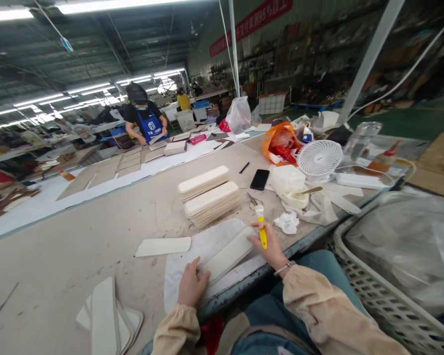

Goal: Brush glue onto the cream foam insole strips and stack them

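And here's the left hand (193, 284), fingers loosely spread, and the right (270, 243), fingers clasping the yellow brush (262, 236), both at the pale strip (227, 254), apparently steadying it on a white sheet (176, 273) likely shielding the worktop (107, 236).

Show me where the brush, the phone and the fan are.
Brush (262, 230): head view, on its yellow handle.
Phone (259, 179): head view, on its dark screen.
Fan (319, 159): head view, on its white round grille.
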`<state>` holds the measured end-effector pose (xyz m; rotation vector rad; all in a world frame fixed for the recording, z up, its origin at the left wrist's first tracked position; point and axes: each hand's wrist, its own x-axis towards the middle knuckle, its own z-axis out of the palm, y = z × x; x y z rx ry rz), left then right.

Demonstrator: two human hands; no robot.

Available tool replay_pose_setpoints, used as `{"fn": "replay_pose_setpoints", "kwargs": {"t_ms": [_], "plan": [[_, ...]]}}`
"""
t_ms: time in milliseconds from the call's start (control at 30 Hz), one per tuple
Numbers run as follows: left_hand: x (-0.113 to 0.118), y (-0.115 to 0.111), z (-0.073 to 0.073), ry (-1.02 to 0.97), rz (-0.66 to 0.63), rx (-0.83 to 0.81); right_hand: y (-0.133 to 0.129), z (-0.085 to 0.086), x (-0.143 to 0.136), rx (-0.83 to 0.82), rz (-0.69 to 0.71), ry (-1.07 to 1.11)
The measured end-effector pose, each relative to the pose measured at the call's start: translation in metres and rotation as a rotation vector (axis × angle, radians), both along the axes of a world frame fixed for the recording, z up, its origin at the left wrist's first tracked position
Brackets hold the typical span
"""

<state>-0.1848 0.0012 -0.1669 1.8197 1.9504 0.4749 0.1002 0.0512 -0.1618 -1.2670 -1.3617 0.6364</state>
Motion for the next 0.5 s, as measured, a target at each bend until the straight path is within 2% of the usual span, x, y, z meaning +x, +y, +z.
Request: {"fn": "replay_pose_setpoints", "kwargs": {"t_ms": [67,133,233,300,400,500], "plan": [[-0.005,0.006,0.009,-0.118,-0.005,0.086,-0.003,0.022,0.000,-0.005,0.080,0.090],[-0.005,0.016,0.024,-0.267,-0.033,0.122,-0.004,0.046,0.001,-0.014,0.173,0.189],[0.004,0.034,0.052,-0.505,-0.164,0.048,-0.002,0.076,0.002,0.010,0.276,0.305],[0.015,0.043,0.067,-0.652,-0.278,-0.050,0.002,0.089,0.005,0.027,0.267,0.332],[0.035,0.047,0.071,-0.849,-0.340,-0.198,0.008,0.099,0.011,0.045,0.177,0.357],[0.052,0.036,0.058,-1.067,-0.232,-0.354,0.014,0.098,0.020,0.040,0.093,0.394]]}}
